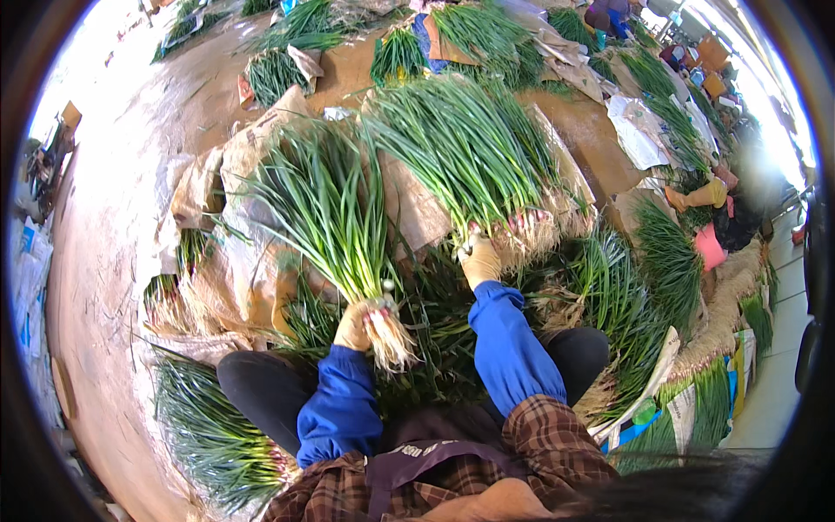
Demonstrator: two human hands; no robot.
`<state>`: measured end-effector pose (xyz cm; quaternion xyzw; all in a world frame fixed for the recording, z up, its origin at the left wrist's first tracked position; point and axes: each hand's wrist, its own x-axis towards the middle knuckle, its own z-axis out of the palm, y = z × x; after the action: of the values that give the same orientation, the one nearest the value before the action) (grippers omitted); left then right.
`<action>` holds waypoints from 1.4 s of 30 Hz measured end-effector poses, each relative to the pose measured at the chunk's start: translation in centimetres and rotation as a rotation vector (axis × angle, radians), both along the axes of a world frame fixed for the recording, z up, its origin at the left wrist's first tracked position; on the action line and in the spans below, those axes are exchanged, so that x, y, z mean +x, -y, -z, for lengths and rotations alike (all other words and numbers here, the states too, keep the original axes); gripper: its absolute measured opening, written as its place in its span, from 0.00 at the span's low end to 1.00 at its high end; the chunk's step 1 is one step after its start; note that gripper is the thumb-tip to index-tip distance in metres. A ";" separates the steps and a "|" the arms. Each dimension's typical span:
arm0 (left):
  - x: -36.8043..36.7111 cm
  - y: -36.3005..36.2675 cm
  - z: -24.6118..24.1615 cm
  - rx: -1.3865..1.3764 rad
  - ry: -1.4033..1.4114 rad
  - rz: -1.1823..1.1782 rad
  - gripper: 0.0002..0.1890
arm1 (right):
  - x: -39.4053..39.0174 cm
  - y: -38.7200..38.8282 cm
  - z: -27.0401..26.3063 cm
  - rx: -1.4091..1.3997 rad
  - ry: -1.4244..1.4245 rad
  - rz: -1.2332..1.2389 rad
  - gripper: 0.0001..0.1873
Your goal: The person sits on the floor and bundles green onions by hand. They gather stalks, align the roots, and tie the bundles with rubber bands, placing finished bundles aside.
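In a pale glove, my left hand [355, 326] is closed around the base of a bunch of green onions [339, 228], its pale roots hanging down beside the fingers and its leaves spreading up and away. My right hand [480, 258], also gloved, is at the lower left corner of a large row of green onions [456, 143] lying on brown sheeting. Its fingertips touch white stems there; whether they grip any cannot be told. Loose green leaves [424, 326] lie below and between both hands.
More green onions lie by my left knee [222, 424] and to the right [613, 287]. Crumpled sheets [248, 261] cover the floor at left. A person's arm in a yellow sleeve [704, 194] is at the far right, near a pink object [710, 246]. Further bundles [274, 75] lie ahead.
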<state>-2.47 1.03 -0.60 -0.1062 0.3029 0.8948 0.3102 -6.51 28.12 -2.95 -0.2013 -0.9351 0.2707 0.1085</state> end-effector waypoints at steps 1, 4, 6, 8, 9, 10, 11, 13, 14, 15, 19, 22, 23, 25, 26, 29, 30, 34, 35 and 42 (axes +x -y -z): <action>0.2 -0.1 0.5 -0.104 -0.081 -0.007 0.22 | 0.1 -0.1 -0.1 -0.157 -0.040 -0.064 0.07; 0.4 -0.5 1.3 -0.092 -0.152 0.009 0.21 | 3.3 0.4 -0.9 -1.018 0.022 -0.258 0.09; 0.5 -1.0 1.3 -0.045 -0.115 -0.019 0.21 | 5.6 0.7 -1.9 -1.080 0.201 -0.415 0.15; 0.8 -1.5 1.1 0.134 -0.091 -0.023 0.20 | 6.6 -0.5 -3.1 -0.699 0.252 -0.427 0.15; 1.1 -1.8 1.0 0.229 -0.064 -0.046 0.18 | 6.6 -1.3 -3.4 -0.653 0.121 -0.475 0.14; 1.1 -1.7 0.8 0.302 -0.114 -0.029 0.19 | 6.1 -2.9 -3.7 -0.653 -0.136 -0.442 0.12; 1.4 -1.7 0.7 0.377 -0.099 -0.080 0.21 | 5.3 -4.5 -3.9 -0.448 -0.185 -0.136 0.12; 1.7 -1.4 0.5 0.373 -0.095 -0.040 0.24 | 3.7 -7.5 -3.8 0.098 -0.169 0.315 0.11; 1.7 -1.2 0.4 0.277 -0.115 -0.031 0.24 | 2.8 -8.0 -3.6 0.205 -0.055 0.189 0.12; 1.7 -1.1 0.4 0.230 -0.106 -0.024 0.23 | 2.4 -8.4 -3.4 0.275 0.115 0.148 0.14; 1.6 -0.8 0.8 0.187 -0.108 -0.027 0.17 | 3.6 -7.5 -3.6 0.284 0.077 0.070 0.15; 1.6 -1.2 1.5 0.196 -0.107 -0.015 0.11 | 5.4 -6.5 -4.3 -0.739 0.075 -0.204 0.14; 1.5 -1.4 1.7 0.194 -0.154 0.021 0.14 | 5.8 -6.5 -4.4 -1.157 0.238 -0.273 0.16; 1.5 -1.9 2.1 0.141 -0.144 0.035 0.12 | 5.9 -6.4 -4.4 -0.722 0.517 -0.375 0.17; 1.5 -2.2 2.2 0.139 -0.147 0.016 0.10 | 5.9 -6.4 -4.2 -0.080 0.411 -0.453 0.15; 1.9 -2.4 2.2 0.184 -0.085 -0.069 0.27 | 4.6 -5.1 -2.7 -0.598 -0.162 -0.304 0.16; 1.9 -2.4 2.1 0.150 -0.058 -0.071 0.27 | 3.9 -4.8 -2.2 -0.240 -0.159 -0.173 0.16; 2.0 -2.0 1.9 0.113 -0.068 -0.009 0.26 | 1.4 -2.5 -0.6 0.302 0.042 0.167 0.19; 2.0 -1.9 1.9 0.075 -0.058 -0.013 0.26 | 0.9 -2.5 -0.6 0.372 0.036 0.097 0.20; 1.9 -2.8 2.3 -0.008 -0.066 -0.033 0.25 | 2.8 -3.1 -5.4 0.221 0.041 -0.254 0.13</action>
<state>-0.60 3.83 -2.91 -0.0830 0.3147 0.9016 0.2847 -3.69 31.20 2.43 -0.0737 -0.9791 0.1737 0.0759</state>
